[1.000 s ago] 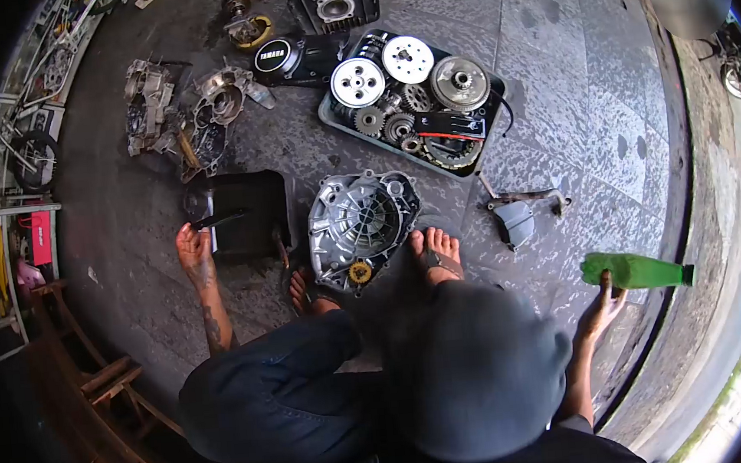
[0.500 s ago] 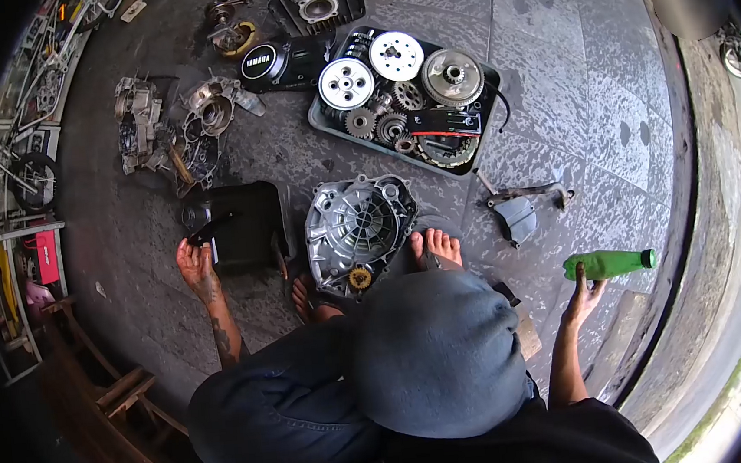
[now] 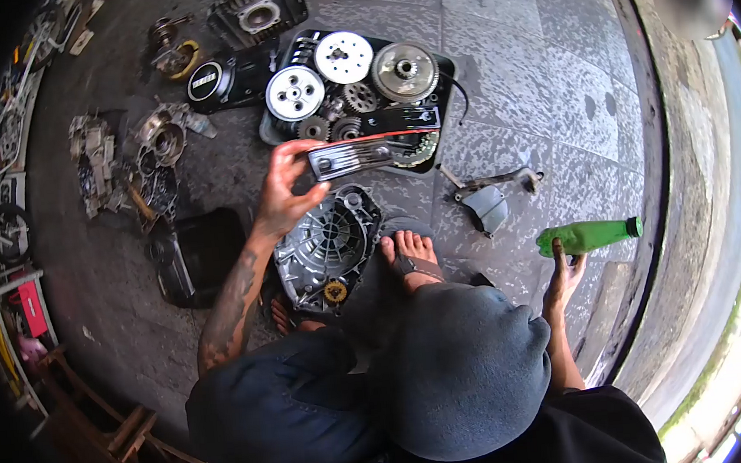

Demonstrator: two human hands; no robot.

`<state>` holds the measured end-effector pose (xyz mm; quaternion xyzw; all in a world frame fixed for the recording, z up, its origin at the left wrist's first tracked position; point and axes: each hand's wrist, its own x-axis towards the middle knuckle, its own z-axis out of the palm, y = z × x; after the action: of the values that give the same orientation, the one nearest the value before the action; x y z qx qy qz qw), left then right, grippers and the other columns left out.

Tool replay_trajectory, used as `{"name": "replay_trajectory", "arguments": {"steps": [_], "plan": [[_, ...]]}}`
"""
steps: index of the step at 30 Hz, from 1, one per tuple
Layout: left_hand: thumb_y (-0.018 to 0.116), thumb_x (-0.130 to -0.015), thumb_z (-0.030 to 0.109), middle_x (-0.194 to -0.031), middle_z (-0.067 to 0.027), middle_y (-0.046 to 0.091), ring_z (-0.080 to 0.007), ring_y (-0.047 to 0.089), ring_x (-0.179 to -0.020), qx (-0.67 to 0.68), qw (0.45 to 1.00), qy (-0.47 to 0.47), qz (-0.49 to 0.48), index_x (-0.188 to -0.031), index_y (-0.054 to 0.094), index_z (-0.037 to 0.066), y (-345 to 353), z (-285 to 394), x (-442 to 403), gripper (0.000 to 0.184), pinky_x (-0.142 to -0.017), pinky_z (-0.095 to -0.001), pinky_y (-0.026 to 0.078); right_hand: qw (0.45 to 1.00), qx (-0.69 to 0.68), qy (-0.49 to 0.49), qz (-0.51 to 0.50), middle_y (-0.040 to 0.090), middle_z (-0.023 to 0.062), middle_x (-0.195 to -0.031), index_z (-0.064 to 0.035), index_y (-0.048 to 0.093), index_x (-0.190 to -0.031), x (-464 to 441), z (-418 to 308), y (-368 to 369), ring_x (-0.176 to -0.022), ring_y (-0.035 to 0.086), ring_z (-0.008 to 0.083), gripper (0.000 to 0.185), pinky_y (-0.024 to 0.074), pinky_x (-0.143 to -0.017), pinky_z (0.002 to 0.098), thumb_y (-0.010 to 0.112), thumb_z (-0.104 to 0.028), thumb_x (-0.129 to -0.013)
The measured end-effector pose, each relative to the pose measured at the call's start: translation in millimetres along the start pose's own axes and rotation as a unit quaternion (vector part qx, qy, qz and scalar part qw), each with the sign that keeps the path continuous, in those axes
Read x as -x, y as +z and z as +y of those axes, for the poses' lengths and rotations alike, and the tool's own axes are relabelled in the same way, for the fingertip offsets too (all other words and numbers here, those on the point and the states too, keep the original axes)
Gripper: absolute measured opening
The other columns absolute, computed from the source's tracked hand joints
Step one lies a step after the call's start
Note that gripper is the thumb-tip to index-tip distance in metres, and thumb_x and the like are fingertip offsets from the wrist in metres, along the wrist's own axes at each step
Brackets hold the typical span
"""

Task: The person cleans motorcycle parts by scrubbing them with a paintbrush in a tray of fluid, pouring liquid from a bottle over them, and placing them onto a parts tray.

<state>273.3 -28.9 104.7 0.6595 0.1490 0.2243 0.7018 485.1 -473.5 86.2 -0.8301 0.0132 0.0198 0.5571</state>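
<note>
My left hand (image 3: 291, 190) grips one end of a ribbed metal cover (image 3: 351, 159) between thumb and fingers. The piece is raised above the floor, near the lower edge of the parts tray (image 3: 271, 135). Beneath this hand lies a large engine side cover (image 3: 323, 235), its inner side up, with a small brass-coloured gear (image 3: 334, 293) in it. Out to the right, my right hand (image 3: 567, 275) is closed around a green plastic bottle (image 3: 593, 236), which lies nearly level with its black cap pointing right.
Gears and clutch discs (image 3: 294, 93) fill the tray. Crankcase halves (image 3: 159, 144), a finned cylinder (image 3: 260, 16) and a black cover (image 3: 241, 81) lie at upper left. A dark shallow pan (image 3: 207, 253) sits left; a lever with a grey plate (image 3: 486, 207) lies right of my feet.
My left hand has come up and right from beside the dark pan, bringing the ribbed cover over the engine side cover. The right hand still holds the bottle. The view has shifted.
</note>
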Motion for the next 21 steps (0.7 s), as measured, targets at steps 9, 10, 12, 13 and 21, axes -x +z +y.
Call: {"name": "replay_trajectory", "arguments": {"steps": [9,10,12,13,21], "plan": [[0.068,-0.073,-0.007,-0.127,-0.0126,0.048,-0.0226,0.05,-0.121,0.023,0.991,-0.007,-0.135,-0.124,0.04,0.003,64,-48,-57,0.059,-0.106,-0.0378,0.04,0.999,-0.006,0.044,0.009,0.059,0.0085,-0.117,-0.0012,0.05,-0.128,16,-5,-11,-0.105,0.055,0.0194,0.053,0.0413,-0.094,0.0338,0.076,-0.013,-0.083],[0.068,-0.073,-0.007,-0.127,-0.0126,0.048,-0.0226,0.05,-0.121,0.026,0.99,-0.007,-0.136,-0.124,0.04,0.003,64,-51,-58,0.059,-0.106,-0.0378,0.04,0.999,-0.002,0.048,0.017,0.058,0.0085,-0.117,-0.0013,0.05,-0.128,19,-20,-4,-0.105,0.055,0.0193,0.053,0.0413,-0.094,0.0338,0.075,-0.013,-0.083],[0.068,-0.072,-0.007,-0.126,-0.0127,0.05,-0.0234,0.052,-0.12,-0.083,0.986,0.002,-0.144,-0.124,0.041,0.003,59,-53,-56,0.059,-0.104,-0.0381,0.042,0.999,0.002,0.041,0.021,0.058,0.0084,-0.118,-0.0011,0.05,-0.129,17,-12,-4,-0.106,0.054,0.0193,0.055,0.0425,-0.093,0.034,0.076,-0.015,-0.083],[0.068,-0.073,-0.007,-0.124,-0.0128,0.052,-0.0237,0.054,-0.119,-0.121,0.983,0.011,-0.138,-0.123,0.043,0.002,57,-50,-55,0.057,-0.104,-0.0384,0.043,0.999,0.001,0.044,0.024,0.058,0.0084,-0.118,-0.0011,0.05,-0.129,16,-10,-3,-0.106,0.054,0.0193,0.055,0.0425,-0.093,0.034,0.076,-0.015,-0.083],[0.077,-0.072,0.02,-0.12,-0.0107,0.057,-0.0269,0.053,-0.113,-0.501,0.852,0.074,-0.129,-0.121,0.048,0.006,45,-47,-44,0.058,-0.094,-0.0404,0.034,0.998,0.038,0.053,0.014,0.06,0.0107,-0.115,-0.0022,0.051,-0.127,19,-7,8,-0.102,0.058,0.021,0.054,0.0469,-0.088,0.0333,0.077,-0.017,-0.082]]}}
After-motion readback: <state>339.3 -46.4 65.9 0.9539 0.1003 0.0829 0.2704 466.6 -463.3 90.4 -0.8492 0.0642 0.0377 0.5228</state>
